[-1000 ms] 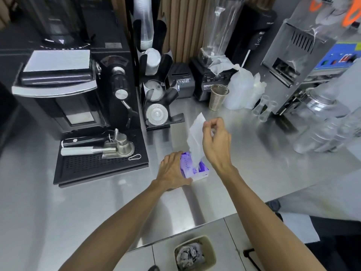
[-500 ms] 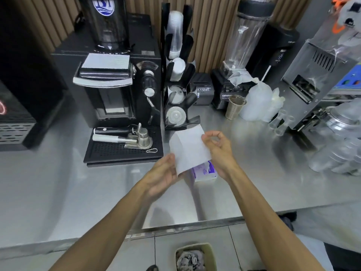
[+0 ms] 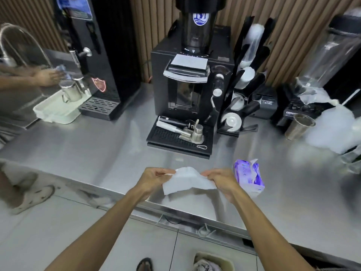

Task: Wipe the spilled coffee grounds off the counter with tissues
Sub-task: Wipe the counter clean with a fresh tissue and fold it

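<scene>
While I watch through the head camera, the left hand (image 3: 154,178) and the right hand (image 3: 222,182) each pinch an upper corner of the white tissue (image 3: 185,181), fingers curled onto it. The sheet hangs spread between the hands, above the front part of the steel surface (image 3: 97,153). Just right of the right hand I've got the purple tissue pack (image 3: 247,176) lying on the surface, a white sheet poking out of its top. Straight ahead, further back, stands the black coffee machine (image 3: 187,85), and on its drip tray (image 3: 170,140) a portafilter (image 3: 172,127) lies beside a metal tamper (image 3: 197,133). Right of the machine there's a black cup rack (image 3: 240,94), then a metal mesh cup (image 3: 298,127) well off to the right. Far left, another person's hand (image 3: 46,76) is at a tap, near a steel jug (image 3: 71,91) standing in a white tray (image 3: 56,112). Down on the floor, a bin (image 3: 224,261) holds crumpled paper.
</scene>
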Tool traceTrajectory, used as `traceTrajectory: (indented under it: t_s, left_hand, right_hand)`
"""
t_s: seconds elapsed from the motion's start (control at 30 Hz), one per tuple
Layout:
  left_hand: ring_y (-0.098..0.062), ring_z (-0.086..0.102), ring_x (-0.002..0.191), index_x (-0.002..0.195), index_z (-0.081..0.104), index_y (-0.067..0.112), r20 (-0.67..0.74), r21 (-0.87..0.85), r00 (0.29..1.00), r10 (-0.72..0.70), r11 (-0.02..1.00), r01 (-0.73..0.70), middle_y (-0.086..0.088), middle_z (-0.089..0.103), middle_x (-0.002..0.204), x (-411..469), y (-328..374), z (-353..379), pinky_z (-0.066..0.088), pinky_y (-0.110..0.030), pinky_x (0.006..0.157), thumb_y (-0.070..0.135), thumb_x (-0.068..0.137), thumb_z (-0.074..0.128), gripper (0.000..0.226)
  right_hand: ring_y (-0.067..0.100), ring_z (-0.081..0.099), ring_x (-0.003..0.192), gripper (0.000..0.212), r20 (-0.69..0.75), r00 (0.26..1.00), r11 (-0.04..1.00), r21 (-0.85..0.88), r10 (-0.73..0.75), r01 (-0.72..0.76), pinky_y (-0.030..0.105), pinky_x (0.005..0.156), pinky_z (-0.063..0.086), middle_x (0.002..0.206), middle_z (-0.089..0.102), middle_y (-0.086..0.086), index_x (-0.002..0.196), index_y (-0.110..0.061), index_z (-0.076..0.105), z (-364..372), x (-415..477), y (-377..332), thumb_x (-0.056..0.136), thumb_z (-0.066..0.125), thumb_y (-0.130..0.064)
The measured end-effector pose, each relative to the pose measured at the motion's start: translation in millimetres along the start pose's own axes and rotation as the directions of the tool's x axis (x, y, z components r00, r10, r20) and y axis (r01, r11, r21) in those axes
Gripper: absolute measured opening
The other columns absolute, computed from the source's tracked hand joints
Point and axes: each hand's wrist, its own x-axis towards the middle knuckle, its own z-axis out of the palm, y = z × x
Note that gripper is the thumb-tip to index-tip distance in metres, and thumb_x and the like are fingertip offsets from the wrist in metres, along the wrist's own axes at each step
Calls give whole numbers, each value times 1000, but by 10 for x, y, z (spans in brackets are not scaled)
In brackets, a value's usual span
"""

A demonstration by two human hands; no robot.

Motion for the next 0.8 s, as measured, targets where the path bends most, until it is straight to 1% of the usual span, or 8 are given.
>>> traceTrajectory:
  t_s: [0.07,0.13,0.2,0.3,0.43,0.53,0.67,0.8]
  left_hand:
    - [-18,68,101,98,78,13,5,4,999,-38,999,38,1,75,103,-47,-62,-157,55,-26,88,16,72,85,27]
    - [-16,69,99,100,77,13,19,59,999,-51,997,50,1,75,103,-61,-94,-295,55,-27,88,17,59,93,44]
    - [-18,70,97,101,77,10,25,100,999,-38,994,36,0,75,103,-39,-104,-418,56,-25,83,10,55,94,49]
    - [-11,69,85,100,77,8,-13,218,999,39,975,-35,-2,74,100,91,-76,-558,53,-14,70,5,65,88,36]
    - [2,62,69,97,78,11,-62,426,978,197,892,-153,1,74,94,399,-15,-672,46,-6,64,11,81,77,16]
    - [-6,66,81,103,77,14,-26,565,934,358,776,-281,6,74,101,596,-2,-771,53,-15,78,15,90,68,15]
    - [-20,70,84,107,75,11,164,738,769,618,440,-511,-7,74,104,819,-41,-910,54,-24,82,-5,84,64,30]
    - [-30,68,86,98,76,6,207,838,703,681,248,-487,-14,71,102,949,-174,-1092,59,-34,73,-2,76,74,24]
  right_hand:
    - [21,68,75,7,94,995,999,36,37,-41,24,66,54,81,75,10,80,-5,78,131,-3,14,74,76,-3]
    - [23,71,86,25,224,974,999,26,27,-34,24,76,56,90,75,10,89,-3,77,225,24,15,66,85,-7]
    - [17,70,90,36,250,968,990,-135,-4,39,23,83,55,94,75,3,92,-9,77,328,96,1,59,91,-10]
    - [10,64,81,25,189,969,893,-391,-161,225,13,72,48,90,73,-1,88,-12,78,544,261,-55,65,87,-11]
    - [0,55,69,11,157,928,795,-480,-338,370,16,66,39,84,70,-5,89,-12,77,740,481,-152,78,78,-14]
    - [6,57,84,16,167,871,677,-568,-462,468,22,77,42,94,66,-10,101,-19,72,857,647,-161,88,64,-14]
    - [15,44,86,23,273,714,342,-732,-644,589,34,76,45,88,57,-9,103,-24,75,1072,904,-166,90,63,-10]
    - [17,38,88,22,342,616,108,-811,-710,575,32,75,40,97,60,-8,95,-26,77,1335,1082,-292,79,73,-11]
